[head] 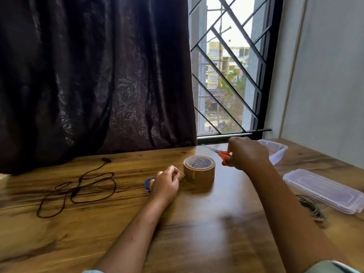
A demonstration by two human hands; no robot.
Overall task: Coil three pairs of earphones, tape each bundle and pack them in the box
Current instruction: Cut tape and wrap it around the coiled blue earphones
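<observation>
A brown tape roll (199, 172) stands on the wooden table (197, 223). My left hand (166, 184) rests just left of it, holding a coiled blue earphone bundle (148, 184) and pinching what looks like the tape's end. Behind the roll, my right hand (248, 153) grips orange-handled scissors (224, 156), blurred. Dark red earphones (78, 188) lie loose at the left. A dark coiled earphone bundle (311, 207) lies at the right. The clear plastic box (275, 149) stands at the back right, something red inside.
The box's clear lid (323, 191) lies flat at the right edge. A dark curtain (94, 79) hangs behind the table on the left, a barred window (228, 66) beside it, a wall on the right.
</observation>
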